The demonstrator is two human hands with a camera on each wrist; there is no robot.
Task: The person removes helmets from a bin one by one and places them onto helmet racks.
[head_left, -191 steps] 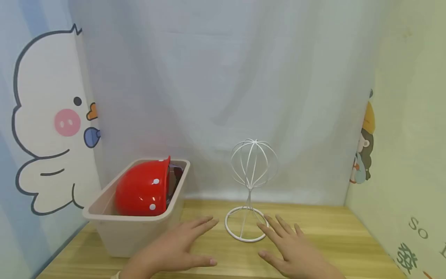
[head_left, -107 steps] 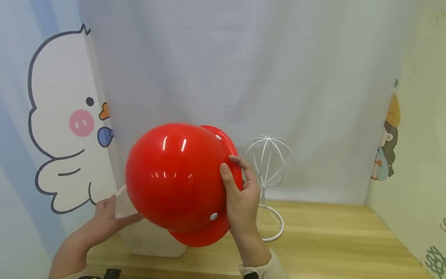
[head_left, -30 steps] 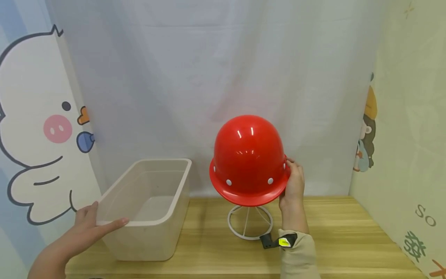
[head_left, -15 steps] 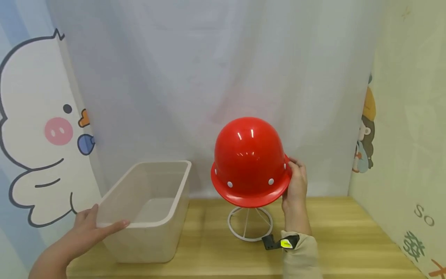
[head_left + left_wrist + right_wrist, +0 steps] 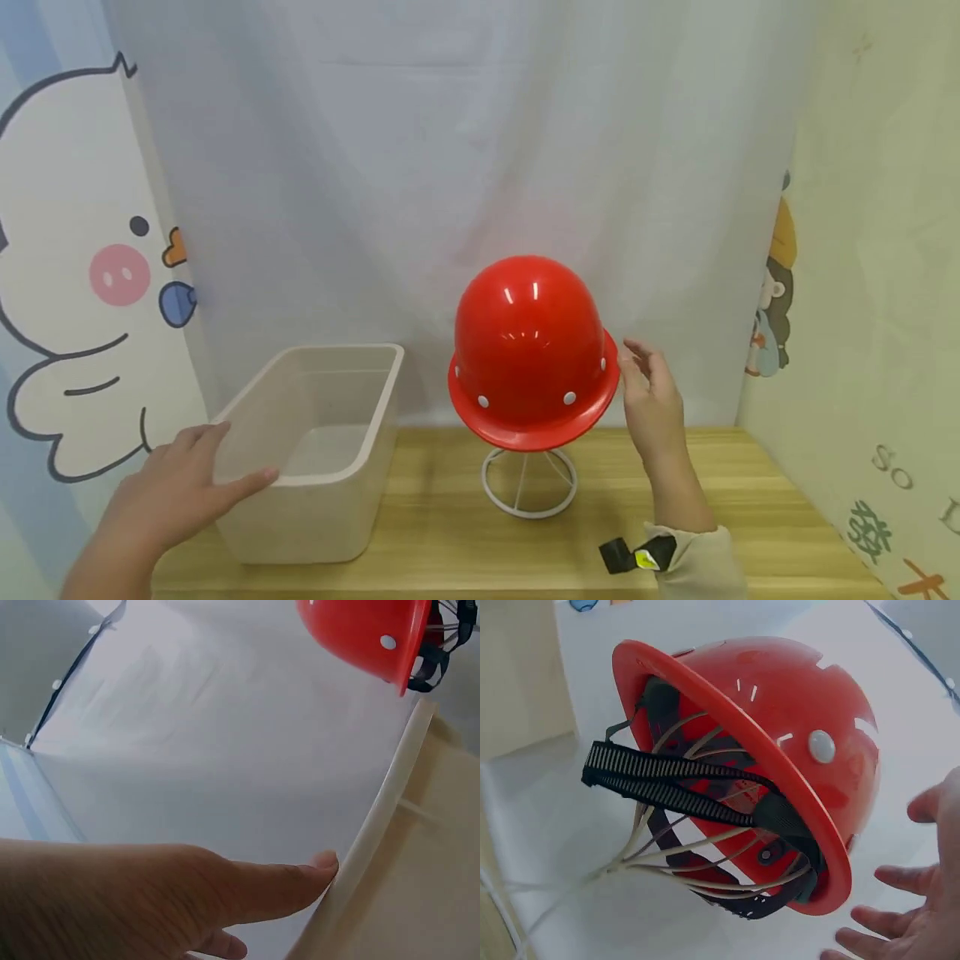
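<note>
A red hard hat (image 5: 528, 350) with white studs sits over the top of a white wire stand (image 5: 528, 515), whose ring base shows below the brim. In the right wrist view, the stand's wires (image 5: 697, 844) rise into the hat among the dark chin strap (image 5: 667, 780) and inner harness. My right hand (image 5: 654, 404) is just right of the brim, apart from it in the right wrist view, fingers spread and holding nothing. At the near left corner of a beige plastic bin (image 5: 300, 521), my left hand (image 5: 176, 483) touches the rim with a straight thumb.
The wooden tabletop (image 5: 450, 550) carries the bin on the left and the stand in the middle. A pale curtain (image 5: 337, 208) hangs behind. Printed panels stand at left (image 5: 67, 183) and right (image 5: 870, 292).
The hat was lifted from the bin, carried right and put over the stand. Within the last half second my right hand let go of the brim and moved slightly right.
</note>
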